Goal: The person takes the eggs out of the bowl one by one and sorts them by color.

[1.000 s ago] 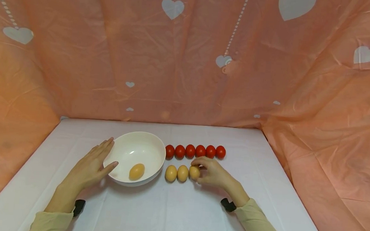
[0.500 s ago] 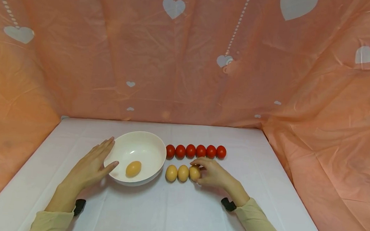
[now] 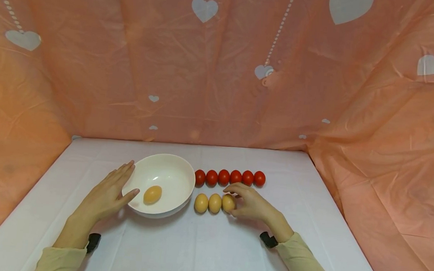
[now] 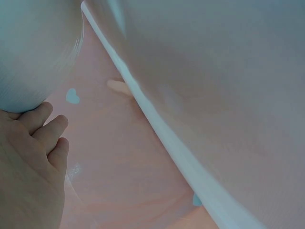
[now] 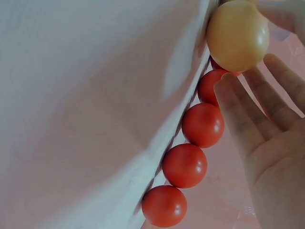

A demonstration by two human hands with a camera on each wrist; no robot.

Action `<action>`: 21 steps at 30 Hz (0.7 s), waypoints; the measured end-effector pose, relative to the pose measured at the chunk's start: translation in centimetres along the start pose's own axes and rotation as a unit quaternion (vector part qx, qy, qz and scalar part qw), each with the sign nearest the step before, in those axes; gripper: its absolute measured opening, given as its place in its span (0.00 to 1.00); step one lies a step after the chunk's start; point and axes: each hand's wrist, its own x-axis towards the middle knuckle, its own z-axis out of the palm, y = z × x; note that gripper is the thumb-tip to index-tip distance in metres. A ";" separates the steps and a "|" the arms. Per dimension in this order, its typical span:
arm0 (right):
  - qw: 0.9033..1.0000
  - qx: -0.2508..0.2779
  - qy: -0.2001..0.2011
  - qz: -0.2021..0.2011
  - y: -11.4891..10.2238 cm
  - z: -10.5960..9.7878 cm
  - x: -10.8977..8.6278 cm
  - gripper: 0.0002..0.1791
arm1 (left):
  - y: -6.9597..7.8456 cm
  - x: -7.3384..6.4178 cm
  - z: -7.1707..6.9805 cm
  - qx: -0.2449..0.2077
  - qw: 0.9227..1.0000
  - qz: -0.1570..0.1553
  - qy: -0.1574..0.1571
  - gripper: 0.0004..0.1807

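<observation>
In the head view a white bowl [image 3: 173,183] stands left of centre with one tan egg [image 3: 152,195] inside, near its front left. My left hand [image 3: 107,196] lies along the bowl's left side, fingers straight, thumb over the rim; the left wrist view has its fingertips against the bowl's wall [image 4: 43,52]. Beside the bowl, several tan eggs [image 3: 214,203] stand in a short row. My right hand [image 3: 251,201] is at the rightmost egg [image 3: 228,204], thumb and loosely extended fingers either side of it. The right wrist view shows this egg [image 5: 237,36] between thumb and fingertips; firm contact cannot be told.
Behind the eggs runs a row of several red tomatoes [image 3: 223,177], its left end close to the bowl. All stand on a white-covered table [image 3: 178,254]. An orange curtain with hearts [image 3: 220,89] encloses the back and sides.
The egg inside the bowl has rolled leftward and slightly back. Both hands have stayed nearly still, the left at the bowl and the right at the rightmost egg.
</observation>
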 end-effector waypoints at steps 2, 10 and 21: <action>1.000 0.003 0.007 0.001 -0.1 -0.1 0.0 0.31 | 0.0 0.0 0.0 0.000 1.000 0.001 0.000 0.45; 0.996 0.014 0.081 -0.035 -1.4 -0.4 0.9 0.27 | -0.1 0.0 0.1 -0.001 1.000 0.002 0.004 0.45; 0.979 0.007 0.187 -0.076 -4.0 0.1 3.3 0.26 | -0.1 0.0 0.2 -0.003 1.000 0.004 0.007 0.44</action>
